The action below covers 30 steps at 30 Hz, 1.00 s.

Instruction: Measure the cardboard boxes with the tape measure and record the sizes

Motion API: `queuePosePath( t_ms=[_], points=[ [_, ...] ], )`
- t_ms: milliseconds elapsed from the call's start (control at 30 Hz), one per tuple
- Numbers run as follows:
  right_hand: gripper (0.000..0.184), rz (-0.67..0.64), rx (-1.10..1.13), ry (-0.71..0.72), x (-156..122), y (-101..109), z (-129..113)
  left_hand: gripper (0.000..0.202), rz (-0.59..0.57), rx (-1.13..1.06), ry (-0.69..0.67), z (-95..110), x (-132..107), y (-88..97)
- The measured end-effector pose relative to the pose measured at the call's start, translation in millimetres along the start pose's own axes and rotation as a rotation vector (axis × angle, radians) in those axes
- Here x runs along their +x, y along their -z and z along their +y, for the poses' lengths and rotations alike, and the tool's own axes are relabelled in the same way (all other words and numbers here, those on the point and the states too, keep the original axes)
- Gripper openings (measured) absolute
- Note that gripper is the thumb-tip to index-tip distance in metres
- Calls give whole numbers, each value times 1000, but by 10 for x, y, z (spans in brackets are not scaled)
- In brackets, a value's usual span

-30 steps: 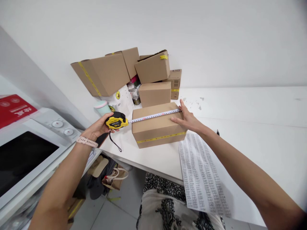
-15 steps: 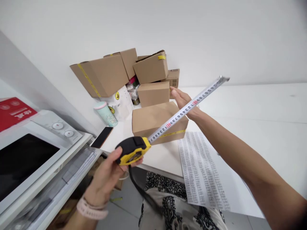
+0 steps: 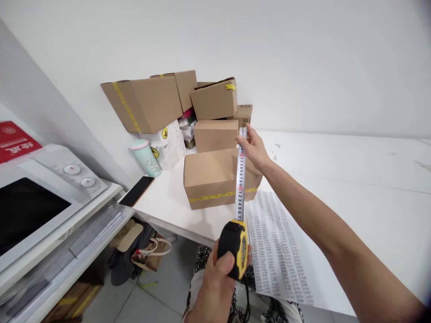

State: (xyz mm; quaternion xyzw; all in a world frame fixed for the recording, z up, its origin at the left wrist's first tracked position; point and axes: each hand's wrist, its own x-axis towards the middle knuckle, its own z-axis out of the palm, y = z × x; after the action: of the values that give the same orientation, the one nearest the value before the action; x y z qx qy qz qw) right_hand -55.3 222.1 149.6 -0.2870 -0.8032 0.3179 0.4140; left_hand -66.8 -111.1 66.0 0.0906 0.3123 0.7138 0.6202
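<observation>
My left hand [image 3: 215, 282] grips a yellow and black tape measure [image 3: 234, 247] near the table's front edge, low in the view. Its white blade [image 3: 240, 179] runs straight away from me over the right end of a closed cardboard box [image 3: 212, 177] banded with yellow tape. My right hand [image 3: 252, 148] pinches the blade's tip at the box's far top edge. The box lies flat on the white table [image 3: 353, 188].
A pile of cardboard boxes [image 3: 175, 101] leans on the wall behind. A mint cup [image 3: 145, 157] and a black phone [image 3: 136, 190] sit to the left, a printed sheet [image 3: 276, 242] to the right. A white microwave [image 3: 37, 197] stands at far left; bags lie under the table.
The tape measure swung from lying along the box's length to running across its width. My left hand came down toward me; my right hand took the blade's tip at the far edge.
</observation>
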Motion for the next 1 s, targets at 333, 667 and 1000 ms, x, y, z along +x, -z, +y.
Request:
queuePosePath(
  t_ms=[333, 667, 1000],
  points=[
    [19, -260, -25, -171, 406, -414, 10, 67, -192, 258, -16, 208, 27, -506],
    [21, -316, -232, -212, 535, -504, 205, 49, -127, 346, -123, 295, 253, -669],
    [21, -325, -162, -221, 587, -579, 377, 62, -128, 316, -8, 233, 125, -611]
  ],
)
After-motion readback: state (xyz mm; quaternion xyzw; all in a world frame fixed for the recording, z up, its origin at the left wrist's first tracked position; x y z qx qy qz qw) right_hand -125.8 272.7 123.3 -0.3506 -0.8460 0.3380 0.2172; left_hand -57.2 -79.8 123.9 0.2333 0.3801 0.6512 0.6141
